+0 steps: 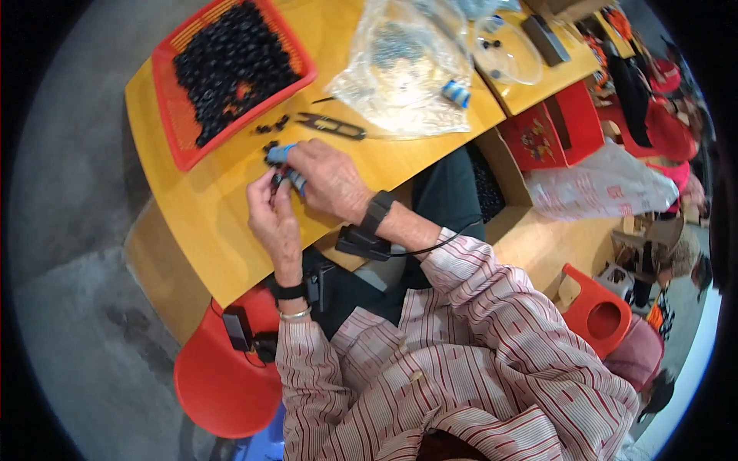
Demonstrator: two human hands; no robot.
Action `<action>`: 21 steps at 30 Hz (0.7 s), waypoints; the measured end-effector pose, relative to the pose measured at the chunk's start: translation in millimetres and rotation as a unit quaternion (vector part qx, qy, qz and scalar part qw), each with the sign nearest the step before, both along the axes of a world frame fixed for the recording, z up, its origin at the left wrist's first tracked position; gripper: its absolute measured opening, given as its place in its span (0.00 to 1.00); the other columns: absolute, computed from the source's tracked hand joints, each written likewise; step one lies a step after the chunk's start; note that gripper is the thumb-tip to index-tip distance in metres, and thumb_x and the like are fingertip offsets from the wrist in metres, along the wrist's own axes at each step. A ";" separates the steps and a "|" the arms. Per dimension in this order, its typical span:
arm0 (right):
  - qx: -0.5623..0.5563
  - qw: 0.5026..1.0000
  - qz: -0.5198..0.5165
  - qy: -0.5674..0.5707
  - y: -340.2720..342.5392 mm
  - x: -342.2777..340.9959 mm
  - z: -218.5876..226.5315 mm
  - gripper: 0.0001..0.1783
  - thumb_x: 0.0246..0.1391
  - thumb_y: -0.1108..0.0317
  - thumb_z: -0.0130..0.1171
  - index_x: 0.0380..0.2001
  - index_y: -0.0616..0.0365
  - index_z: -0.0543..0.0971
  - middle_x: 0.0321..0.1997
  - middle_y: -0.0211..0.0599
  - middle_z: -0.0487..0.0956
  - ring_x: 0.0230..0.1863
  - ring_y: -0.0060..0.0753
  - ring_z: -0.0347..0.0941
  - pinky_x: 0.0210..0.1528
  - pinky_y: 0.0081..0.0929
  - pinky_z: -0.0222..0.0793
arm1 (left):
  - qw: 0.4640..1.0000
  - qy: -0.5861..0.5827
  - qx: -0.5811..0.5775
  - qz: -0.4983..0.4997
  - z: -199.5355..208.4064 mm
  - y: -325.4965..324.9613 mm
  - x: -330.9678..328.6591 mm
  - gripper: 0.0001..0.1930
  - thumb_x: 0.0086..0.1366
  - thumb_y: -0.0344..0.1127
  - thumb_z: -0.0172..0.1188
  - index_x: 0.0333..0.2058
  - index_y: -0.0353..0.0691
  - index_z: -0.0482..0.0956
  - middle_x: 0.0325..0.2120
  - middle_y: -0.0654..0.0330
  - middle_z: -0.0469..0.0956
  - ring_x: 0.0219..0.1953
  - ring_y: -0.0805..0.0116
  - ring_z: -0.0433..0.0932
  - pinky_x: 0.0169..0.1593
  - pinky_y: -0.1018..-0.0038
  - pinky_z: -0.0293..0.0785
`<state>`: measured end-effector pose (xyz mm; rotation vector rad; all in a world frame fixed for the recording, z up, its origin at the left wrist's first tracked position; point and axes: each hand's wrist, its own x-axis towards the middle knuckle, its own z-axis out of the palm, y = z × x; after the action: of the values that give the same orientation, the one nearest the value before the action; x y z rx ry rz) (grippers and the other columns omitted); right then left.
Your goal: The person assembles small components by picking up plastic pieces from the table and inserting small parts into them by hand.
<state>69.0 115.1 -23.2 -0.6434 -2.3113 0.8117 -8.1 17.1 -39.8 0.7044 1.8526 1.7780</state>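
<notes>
Left hand: fingers pinching small black part over yellow worktop. Right hand: fingers closed on blue strip, long axis slanting toward red basket; part just below strip; snips near

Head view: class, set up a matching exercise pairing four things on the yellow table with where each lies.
Things:
1. red basket
2. black snips
3. clear plastic bag
4. clear bowl

Places:
A. just beyond the right hand
B. far left of the table, full of small black parts
C. on the far right table edge
D. middle of the table, right of the snips

Pairs: 1-B, 2-A, 3-D, 4-C
</notes>
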 end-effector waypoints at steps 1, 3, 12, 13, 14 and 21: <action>-0.007 1.000 0.017 -0.010 0.4 3.8 2.5 0.15 0.38 0.75 0.57 0.35 0.57 0.73 0.31 0.41 0.72 0.37 0.46 0.69 0.35 0.36 0.68 | 1.000 0.008 -0.007 0.003 0.6 -0.2 1.5 0.11 0.62 0.26 0.53 0.43 0.29 0.69 0.37 0.55 0.75 0.40 0.71 0.74 0.45 0.77 0.69; -0.009 0.999 0.022 -0.021 1.9 11.0 4.4 0.15 0.38 0.76 0.57 0.35 0.58 0.72 0.31 0.42 0.71 0.37 0.46 0.68 0.36 0.37 0.67 | 1.000 0.014 -0.009 -0.006 1.5 0.9 6.1 0.11 0.62 0.25 0.53 0.43 0.29 0.69 0.37 0.54 0.75 0.40 0.71 0.74 0.46 0.77 0.69; 0.026 0.999 0.036 -0.016 3.5 30.0 -5.2 0.12 0.37 0.74 0.59 0.31 0.59 0.74 0.30 0.40 0.70 0.35 0.43 0.67 0.36 0.34 0.66 | 0.999 0.023 -0.010 -0.020 3.4 4.2 20.7 0.11 0.63 0.25 0.52 0.44 0.29 0.68 0.36 0.56 0.75 0.39 0.72 0.73 0.44 0.78 0.69; 0.026 0.999 0.037 -0.012 3.3 31.3 -5.5 0.12 0.37 0.74 0.59 0.31 0.59 0.74 0.30 0.40 0.70 0.35 0.43 0.67 0.36 0.34 0.66 | 0.999 0.027 -0.010 -0.018 4.2 3.3 21.0 0.11 0.63 0.25 0.52 0.44 0.29 0.68 0.36 0.56 0.75 0.39 0.72 0.73 0.44 0.78 0.69; 0.037 0.998 0.039 -0.014 3.6 32.7 -6.2 0.13 0.37 0.74 0.59 0.31 0.59 0.74 0.29 0.39 0.70 0.35 0.43 0.67 0.35 0.34 0.66 | 0.999 0.022 -0.014 -0.025 5.2 3.3 21.5 0.11 0.63 0.25 0.52 0.44 0.29 0.68 0.36 0.57 0.75 0.39 0.73 0.73 0.44 0.79 0.69; -0.013 0.995 0.066 0.067 0.7 46.5 -4.4 0.13 0.41 0.72 0.59 0.34 0.57 0.74 0.29 0.40 0.69 0.34 0.45 0.68 0.34 0.36 0.66 | 0.999 -0.008 0.026 -0.043 4.6 -3.2 27.6 0.11 0.64 0.26 0.51 0.45 0.32 0.67 0.34 0.59 0.75 0.37 0.76 0.73 0.42 0.80 0.70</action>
<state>115.5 115.8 -27.7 -0.4367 -2.2413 0.9182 19.5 13.9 -35.2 0.7754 1.7440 1.7769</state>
